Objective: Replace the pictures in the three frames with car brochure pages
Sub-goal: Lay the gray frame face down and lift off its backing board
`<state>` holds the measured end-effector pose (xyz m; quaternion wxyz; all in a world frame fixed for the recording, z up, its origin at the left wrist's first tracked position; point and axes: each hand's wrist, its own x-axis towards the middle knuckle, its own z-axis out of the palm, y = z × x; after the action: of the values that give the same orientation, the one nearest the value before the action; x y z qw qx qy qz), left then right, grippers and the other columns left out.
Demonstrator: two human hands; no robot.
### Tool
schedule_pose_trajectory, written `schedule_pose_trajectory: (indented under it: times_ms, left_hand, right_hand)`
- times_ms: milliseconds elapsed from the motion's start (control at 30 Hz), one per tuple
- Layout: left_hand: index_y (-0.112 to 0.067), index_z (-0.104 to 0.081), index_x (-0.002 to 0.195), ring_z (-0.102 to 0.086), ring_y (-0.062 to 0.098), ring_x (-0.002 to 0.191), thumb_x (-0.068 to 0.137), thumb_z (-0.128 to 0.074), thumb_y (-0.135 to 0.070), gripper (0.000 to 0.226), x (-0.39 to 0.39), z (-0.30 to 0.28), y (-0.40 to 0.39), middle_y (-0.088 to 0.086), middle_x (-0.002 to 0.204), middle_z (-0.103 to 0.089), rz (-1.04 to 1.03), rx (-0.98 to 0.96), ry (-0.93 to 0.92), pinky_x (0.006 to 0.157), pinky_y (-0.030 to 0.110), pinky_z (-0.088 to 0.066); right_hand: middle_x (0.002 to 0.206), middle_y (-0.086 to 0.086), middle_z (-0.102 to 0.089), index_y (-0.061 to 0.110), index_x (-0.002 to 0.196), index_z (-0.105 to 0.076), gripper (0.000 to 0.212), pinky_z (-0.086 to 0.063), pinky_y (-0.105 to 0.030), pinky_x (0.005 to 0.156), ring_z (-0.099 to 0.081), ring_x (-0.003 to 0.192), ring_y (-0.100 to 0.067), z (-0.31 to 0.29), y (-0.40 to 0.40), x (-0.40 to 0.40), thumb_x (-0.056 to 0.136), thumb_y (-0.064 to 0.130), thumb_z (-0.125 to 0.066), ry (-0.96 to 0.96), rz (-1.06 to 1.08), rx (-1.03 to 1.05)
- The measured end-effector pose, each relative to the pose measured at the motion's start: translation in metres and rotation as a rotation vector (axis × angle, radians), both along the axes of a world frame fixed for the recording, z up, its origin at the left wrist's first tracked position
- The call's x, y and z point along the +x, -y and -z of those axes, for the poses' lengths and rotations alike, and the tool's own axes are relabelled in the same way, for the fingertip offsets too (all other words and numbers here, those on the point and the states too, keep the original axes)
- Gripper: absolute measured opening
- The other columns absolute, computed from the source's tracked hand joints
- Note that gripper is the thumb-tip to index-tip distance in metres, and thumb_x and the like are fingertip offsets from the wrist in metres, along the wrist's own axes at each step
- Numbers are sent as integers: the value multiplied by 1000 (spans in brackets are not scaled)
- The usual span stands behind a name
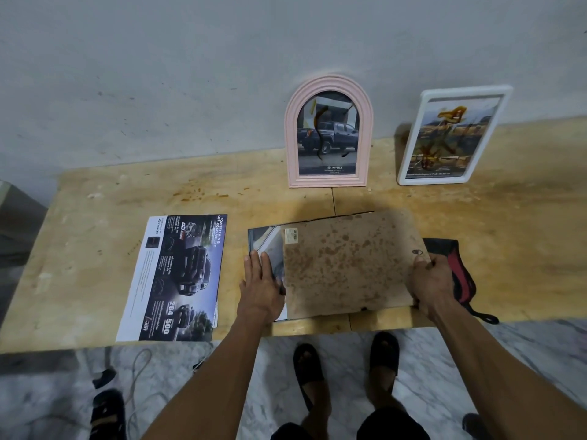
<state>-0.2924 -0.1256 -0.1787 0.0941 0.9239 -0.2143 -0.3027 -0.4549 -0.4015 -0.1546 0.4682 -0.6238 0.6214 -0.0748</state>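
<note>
A stained brown backing board (346,265) lies on a face-down frame whose glass and a brochure page (268,241) show at its left end. My left hand (262,287) presses flat on that left end, fingers spread. My right hand (430,281) grips the board's right edge. A pink arched frame (328,131) with a pickup-truck page leans on the wall. Right of it leans a white rectangular frame (454,134) with a yellowish picture. Car brochure pages (178,277) lie flat at the left.
The wooden tabletop (524,223) has its front edge close to me. A black and red pouch (457,271) with a strap lies under my right hand's side. Below are marble floor, my sandalled feet, a loose cord and sandals at the lower left.
</note>
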Motion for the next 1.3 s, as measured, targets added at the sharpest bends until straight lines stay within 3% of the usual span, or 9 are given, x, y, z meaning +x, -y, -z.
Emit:
schedule_pose_trajectory:
  times_ms: [167, 267, 367, 467, 633, 700, 900, 1133, 1300]
  left_hand:
    - [-8, 9, 158, 23, 29, 151, 104, -43, -39, 82, -2, 0, 3, 11, 165, 21, -57, -56, 2, 121, 59, -12]
    - [-12, -22, 155, 14, 29, 154, 102, -49, -25, 61, -1, -2, 3, 9, 168, 6, -166, -238, -6, 120, 61, -14]
    - [-10, -55, 125, -1, 33, 155, 101, -44, -11, 26, 0, -5, -1, 16, 164, -14, -281, -423, 25, 117, 57, -26]
    - [-11, -69, 94, -13, 21, 152, 96, -36, -29, 38, -3, -26, 2, 7, 159, -28, -391, -455, -9, 113, 39, -31]
    - [-26, -61, 68, -61, 21, 87, 90, -54, -53, 35, -5, -54, 5, -3, 86, -62, -452, -555, 40, 74, 36, -50]
    - [-28, -62, 81, -60, 11, 76, 85, -74, -47, 22, -4, -71, 13, -10, 81, -63, -446, -594, 2, 61, 26, -45]
    - [-19, -58, 129, -62, 21, 94, 78, -84, -28, 57, -8, -108, 72, -1, 107, -64, -411, -577, -138, 75, 33, -53]
    - [-18, -55, 129, -64, 27, 108, 71, -87, -22, 66, -44, -113, 176, 2, 120, -65, -253, -517, -202, 89, 43, -56]
    - [-17, -67, 114, -70, 22, 92, 64, -88, -19, 54, -79, -99, 244, 2, 105, -74, -266, -452, -204, 84, 42, -60]
  right_hand:
    - [106, -15, -61, 8, 127, -51, 30, -41, -35, 67, -56, 87, -30, -2, 1, -3, 103, 23, -42, 16, 24, -19]
    - [110, -15, -63, 6, 126, -52, 31, -42, -35, 70, -57, 89, -29, -2, -3, -6, 103, 25, -43, 35, 39, -21]
    - [107, -12, -60, 4, 125, -55, 31, -39, -29, 68, -54, 90, -27, -6, -8, -8, 102, 21, -43, 51, 66, -10]
    - [105, -15, -63, 3, 121, -58, 29, -35, -25, 56, -54, 85, -26, -10, -16, -10, 101, 18, -43, 78, 69, 2]
    - [99, -12, -60, 2, 116, -58, 28, -33, -25, 54, -50, 73, -15, -21, -29, -9, 99, 19, -45, 162, 130, 30]
    - [99, -10, -60, 5, 117, -57, 25, -35, -25, 56, -51, 75, -11, -30, -31, -8, 99, 18, -46, 220, 159, 31]
    - [98, -1, -58, 23, 117, -47, 27, -45, -35, 72, -54, 82, -16, -62, 4, -18, 94, 26, -58, 273, 224, 30]
    - [120, -12, -61, 17, 129, -52, 53, -53, -39, 85, -60, 100, -30, -75, 101, -74, 82, 30, -73, 137, 202, -69]
    - [135, -18, -40, 10, 136, -51, 59, -50, -43, 90, -53, 108, -37, -67, 168, -107, 84, 28, -71, -48, 89, -86]
